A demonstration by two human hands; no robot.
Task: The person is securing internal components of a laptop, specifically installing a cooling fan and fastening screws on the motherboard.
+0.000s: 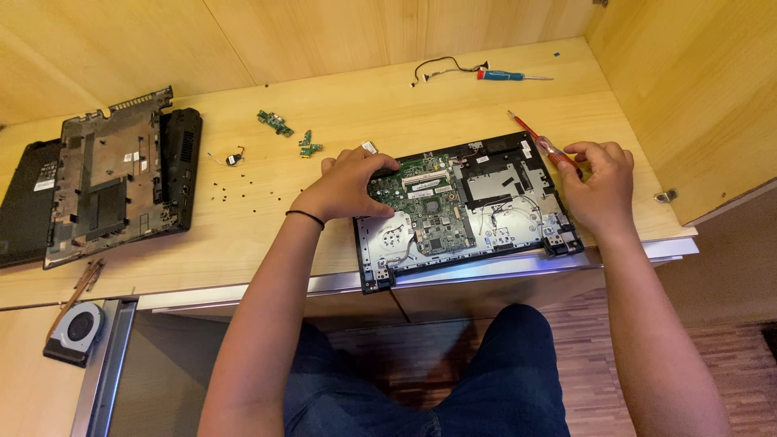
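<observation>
Opened laptop base (473, 212) lies flat at the desk's (243, 226) near edge, between both hands; green circuit board (427, 212) exposed. Looks rigid but fragile: best held by the black frame edges, not the board or thin wires. Left hand (350, 186) rests curled, fingertips on the board's top-left corner. Right hand (603, 188) pinches a red screwdriver (544, 144) at the base's right edge. Well left of the left hand: removed bottom cover (121, 174). Below that, a fan (74, 332). Just beyond the left hand: small green boards (291, 133), loose screws (222, 190). Far side: blue screwdriver (506, 76), cable (445, 69).
</observation>
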